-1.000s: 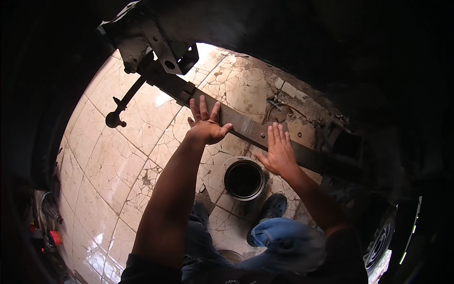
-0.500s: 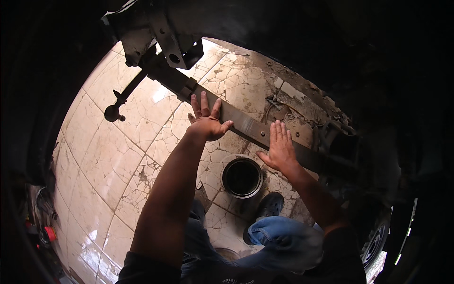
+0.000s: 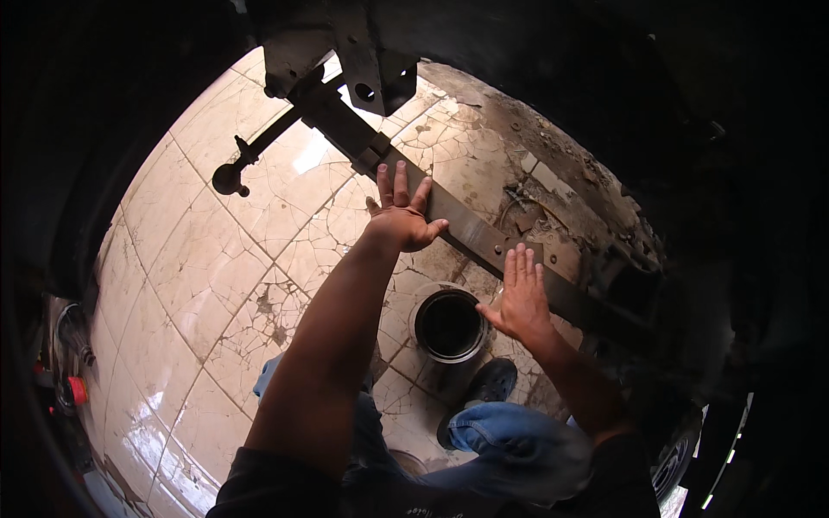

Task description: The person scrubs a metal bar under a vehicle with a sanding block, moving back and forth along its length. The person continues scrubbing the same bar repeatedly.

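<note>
We're seeing the left hand (image 3: 402,219) flat, fingers spreading over the bar (image 3: 467,227); the right hand (image 3: 522,305) is lying farther right, fingers straight, both unclenched. The bar is slanting from upper left to lower right over the tiles (image 3: 207,281), and a bucket (image 3: 450,360) is standing below, between the forearms (image 3: 337,345).

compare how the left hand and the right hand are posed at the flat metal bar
The left hand has its fingers spread; the right hand holds its fingers closer together. The left hand is nearer the dark band around the flat metal bar; the right hand appears closer to the round container. Both are open, backs showing, with fingers over the bar.
</note>
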A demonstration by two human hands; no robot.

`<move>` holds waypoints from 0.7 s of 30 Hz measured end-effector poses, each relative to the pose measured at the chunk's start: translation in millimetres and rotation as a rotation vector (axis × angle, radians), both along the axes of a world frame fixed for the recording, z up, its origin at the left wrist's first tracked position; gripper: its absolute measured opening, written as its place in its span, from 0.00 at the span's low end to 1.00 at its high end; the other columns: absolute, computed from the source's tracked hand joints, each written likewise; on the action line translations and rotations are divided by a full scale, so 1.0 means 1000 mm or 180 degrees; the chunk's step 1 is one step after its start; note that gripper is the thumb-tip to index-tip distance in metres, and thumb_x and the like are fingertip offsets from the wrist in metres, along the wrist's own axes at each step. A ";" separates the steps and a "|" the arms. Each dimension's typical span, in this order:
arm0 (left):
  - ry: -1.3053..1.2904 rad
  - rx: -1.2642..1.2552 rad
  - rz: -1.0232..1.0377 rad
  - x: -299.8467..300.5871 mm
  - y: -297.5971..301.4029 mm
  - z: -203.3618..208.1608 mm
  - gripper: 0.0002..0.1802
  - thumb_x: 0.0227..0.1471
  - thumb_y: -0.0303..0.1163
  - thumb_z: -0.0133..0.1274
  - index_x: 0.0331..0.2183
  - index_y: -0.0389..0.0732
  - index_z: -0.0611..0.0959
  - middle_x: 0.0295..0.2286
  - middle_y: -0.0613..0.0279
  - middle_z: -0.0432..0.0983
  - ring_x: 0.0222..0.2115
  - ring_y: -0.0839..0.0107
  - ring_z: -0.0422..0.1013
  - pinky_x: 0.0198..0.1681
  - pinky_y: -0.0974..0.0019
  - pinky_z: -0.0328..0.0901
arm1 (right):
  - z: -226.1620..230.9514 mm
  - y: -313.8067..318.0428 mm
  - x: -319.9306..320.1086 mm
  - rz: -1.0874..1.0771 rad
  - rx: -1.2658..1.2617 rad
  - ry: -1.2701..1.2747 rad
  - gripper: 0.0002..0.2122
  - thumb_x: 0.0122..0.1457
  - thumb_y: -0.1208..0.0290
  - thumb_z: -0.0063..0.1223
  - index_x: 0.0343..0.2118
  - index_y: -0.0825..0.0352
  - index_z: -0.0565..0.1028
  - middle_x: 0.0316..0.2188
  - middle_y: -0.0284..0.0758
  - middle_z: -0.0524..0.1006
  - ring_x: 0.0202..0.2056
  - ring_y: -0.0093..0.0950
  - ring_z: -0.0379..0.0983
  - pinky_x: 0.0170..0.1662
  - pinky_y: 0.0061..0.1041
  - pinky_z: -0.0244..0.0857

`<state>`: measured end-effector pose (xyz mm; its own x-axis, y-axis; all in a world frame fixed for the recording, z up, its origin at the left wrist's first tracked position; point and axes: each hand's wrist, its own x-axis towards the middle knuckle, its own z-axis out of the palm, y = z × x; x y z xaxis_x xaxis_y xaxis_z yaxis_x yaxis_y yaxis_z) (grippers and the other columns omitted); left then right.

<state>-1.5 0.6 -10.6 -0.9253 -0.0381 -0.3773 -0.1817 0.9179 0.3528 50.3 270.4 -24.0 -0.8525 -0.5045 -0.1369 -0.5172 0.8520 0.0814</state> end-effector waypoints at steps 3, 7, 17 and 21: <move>0.0062 0.0055 0.0078 0.003 -0.001 -0.005 0.51 0.49 0.69 0.45 0.67 0.59 0.48 0.65 0.53 0.13 0.63 0.47 0.07 0.62 0.31 0.30 | -0.002 -0.001 0.023 0.0204 0.0086 -0.0057 0.52 0.51 0.41 0.56 0.64 0.79 0.45 0.66 0.56 0.45 0.68 0.48 0.41 0.67 0.45 0.39; 0.0105 -0.0054 0.0060 0.001 0.005 -0.003 0.50 0.50 0.69 0.44 0.67 0.60 0.47 0.65 0.53 0.14 0.63 0.47 0.08 0.63 0.31 0.30 | 0.001 0.005 -0.003 0.0127 0.0160 0.0097 0.51 0.51 0.43 0.57 0.65 0.79 0.45 0.67 0.54 0.46 0.68 0.46 0.42 0.67 0.43 0.41; 0.0184 0.0000 0.0057 0.000 0.000 -0.010 0.52 0.48 0.71 0.44 0.66 0.58 0.49 0.65 0.50 0.14 0.63 0.46 0.07 0.63 0.31 0.29 | 0.031 -0.009 0.008 -0.0293 0.0331 -0.0771 0.51 0.47 0.57 0.67 0.64 0.80 0.44 0.65 0.58 0.46 0.66 0.52 0.44 0.65 0.45 0.49; 0.0285 -0.0083 0.0068 0.005 -0.002 -0.016 0.51 0.48 0.71 0.43 0.66 0.59 0.50 0.66 0.51 0.16 0.64 0.46 0.09 0.62 0.30 0.29 | 0.028 -0.010 -0.004 -0.0241 0.0430 -0.0571 0.52 0.46 0.54 0.66 0.64 0.81 0.44 0.66 0.58 0.45 0.67 0.52 0.41 0.66 0.45 0.44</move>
